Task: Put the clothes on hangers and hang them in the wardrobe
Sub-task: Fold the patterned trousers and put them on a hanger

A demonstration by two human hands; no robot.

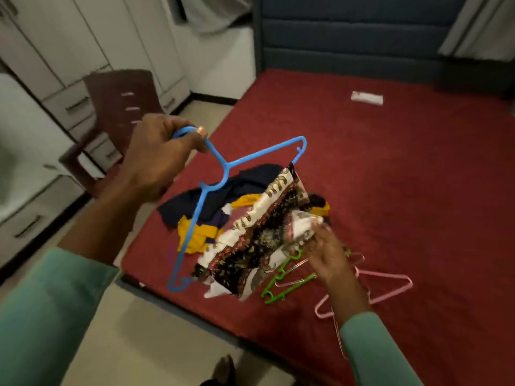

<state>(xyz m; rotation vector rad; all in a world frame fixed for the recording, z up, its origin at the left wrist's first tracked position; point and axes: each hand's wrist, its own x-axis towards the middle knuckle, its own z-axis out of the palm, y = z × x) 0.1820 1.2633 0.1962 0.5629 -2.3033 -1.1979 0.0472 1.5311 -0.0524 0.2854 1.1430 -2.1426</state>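
My left hand (pixel 156 154) grips the hook of a blue plastic hanger (pixel 225 168), held tilted above the bed's near corner. A patterned white, black and red cloth (pixel 259 235) hangs over the hanger's bottom bar. My right hand (pixel 330 254) holds the cloth's lower right edge. Behind it a heap of dark navy and yellow clothes (pixel 206 215) lies on the red bedcover (pixel 390 176). A green hanger (pixel 281 285) and pink hangers (pixel 390 285) lie on the bed under and beside my right hand.
White wardrobe doors and drawers (pixel 55 65) line the left wall. A dark brown plastic chair (pixel 117 107) stands between the wardrobe and the bed. A small white packet (pixel 366 97) lies far up the bed, near the blue padded headboard (pixel 362 37).
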